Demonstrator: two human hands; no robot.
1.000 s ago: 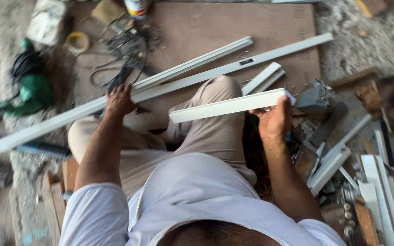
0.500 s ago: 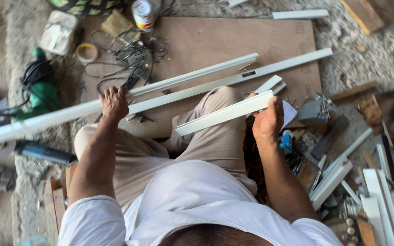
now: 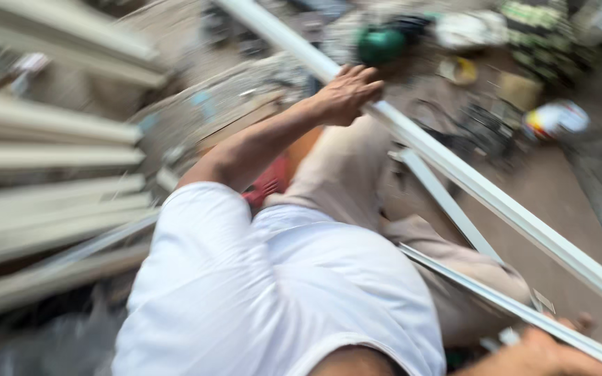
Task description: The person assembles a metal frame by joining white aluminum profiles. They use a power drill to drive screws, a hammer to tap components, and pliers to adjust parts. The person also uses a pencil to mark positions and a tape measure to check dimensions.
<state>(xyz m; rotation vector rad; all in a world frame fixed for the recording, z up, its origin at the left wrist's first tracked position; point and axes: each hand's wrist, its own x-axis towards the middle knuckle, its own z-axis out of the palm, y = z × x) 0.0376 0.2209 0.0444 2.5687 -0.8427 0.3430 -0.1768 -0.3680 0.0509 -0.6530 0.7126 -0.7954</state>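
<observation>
The picture is blurred by head motion. My left hand (image 3: pixel 346 94) is closed around a long white profile bar (image 3: pixel 496 198) that runs diagonally from the top middle to the right edge. At the bottom right, my right hand (image 3: pixel 545 351) grips the end of a shorter white strip (image 3: pixel 482 292), which lies across my knee. A second short white strip (image 3: pixel 447 202) rests between the two, beside my leg in beige trousers.
A stack of long pale profiles (image 3: pixel 50 174) fills the left side. A green power tool (image 3: pixel 381 43), a tape roll (image 3: pixel 458 69), tangled cables (image 3: pixel 482 125) and a white can (image 3: pixel 555 118) lie beyond the bar on a brown board (image 3: pixel 559 202).
My head has swung sharply, so the scene is rotated and blurred. Both hands keep their hold, the left on the long bar, the right on the shorter strip.
</observation>
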